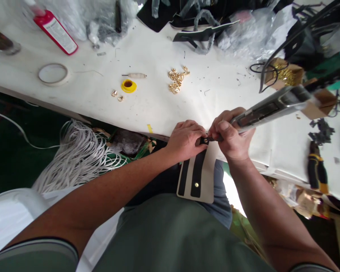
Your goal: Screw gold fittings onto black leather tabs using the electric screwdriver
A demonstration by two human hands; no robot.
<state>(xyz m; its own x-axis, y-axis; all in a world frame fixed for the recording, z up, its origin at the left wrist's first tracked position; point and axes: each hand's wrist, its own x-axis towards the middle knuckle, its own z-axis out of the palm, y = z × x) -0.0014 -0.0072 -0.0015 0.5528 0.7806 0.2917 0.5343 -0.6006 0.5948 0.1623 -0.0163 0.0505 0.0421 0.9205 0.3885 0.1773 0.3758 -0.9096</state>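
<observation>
At the table's front edge, my left hand (187, 139) is closed on the upper end of a beige panel (209, 177) with black straps, which hangs over the edge above my lap. One strap carries a gold stud (197, 185) near its lower end. My right hand (234, 132) wraps round the front of a silver, pen-shaped power screwdriver (272, 109), tilted up to the right with a cable at its back. Its dark tip meets a small dark piece with a hole (205, 140) beside my left fingertips. What the tip touches exactly is partly hidden by my fingers.
Gold fittings (177, 79) lie in a pile on the white table (96, 88). Nearby are a yellow ring (129, 86), a small awl-like tool (134, 75), a tape roll (53, 73) and a red bottle (56, 32). Pliers (317, 168) and a box of gold parts (285, 73) are at right.
</observation>
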